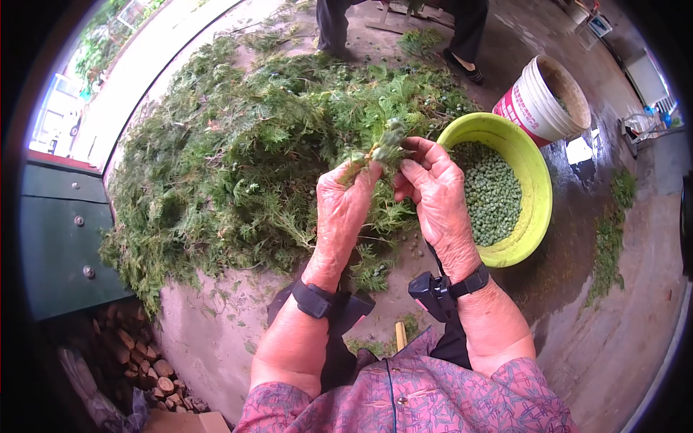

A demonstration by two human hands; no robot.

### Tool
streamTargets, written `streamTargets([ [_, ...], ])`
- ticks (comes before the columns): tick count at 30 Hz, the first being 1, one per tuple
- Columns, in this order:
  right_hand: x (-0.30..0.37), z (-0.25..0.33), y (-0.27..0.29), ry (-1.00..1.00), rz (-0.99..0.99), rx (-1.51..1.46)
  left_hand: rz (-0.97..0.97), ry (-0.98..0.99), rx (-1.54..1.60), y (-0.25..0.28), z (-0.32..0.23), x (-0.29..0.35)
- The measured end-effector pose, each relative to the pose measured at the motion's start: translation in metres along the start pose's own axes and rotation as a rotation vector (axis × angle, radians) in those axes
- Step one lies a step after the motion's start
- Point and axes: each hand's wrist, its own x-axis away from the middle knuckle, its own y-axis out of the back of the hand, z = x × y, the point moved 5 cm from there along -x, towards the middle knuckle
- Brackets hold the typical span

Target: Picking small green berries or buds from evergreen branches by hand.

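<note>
Left grip (343, 202) pinches a green sprig (392, 138); whether right grip (437, 189) clasps it is unclear.

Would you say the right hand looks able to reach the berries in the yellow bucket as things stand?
Probably yes: the right hand looks close to the yellow bucket, whose wide open top leaves the berries uncovered, and nothing seems to block the way.

The left hand (343, 200) pinches a green sprig (388, 144) between its fingers, and the curled fingers of the right hand (437, 189) are close beside it. Beneath spreads a heap of cut evergreen branches (238, 159) on the floor (209, 314). To the right, a yellow-green tub (538, 195) holds small round green cones (494, 202), with a white bucket (525, 97) just behind.
</note>
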Motion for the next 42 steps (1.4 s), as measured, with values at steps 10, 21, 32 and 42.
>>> streamTargets([
  [10,0.001,0.001,-0.001,-0.043,-0.009,0.071,-0.042,0.096,0.050,0.005,-0.003,0.002],
  [21,0.005,0.015,-0.011,0.155,-0.032,0.420,0.110,0.014,0.038,0.000,-0.010,0.001],
  [32,0.003,0.006,-0.011,0.036,0.276,0.762,-0.207,0.105,0.342,0.022,0.001,-0.003],
  [42,-0.004,0.026,-0.003,0.130,0.017,0.299,-0.125,-0.040,-0.032,0.015,0.002,0.000],
])
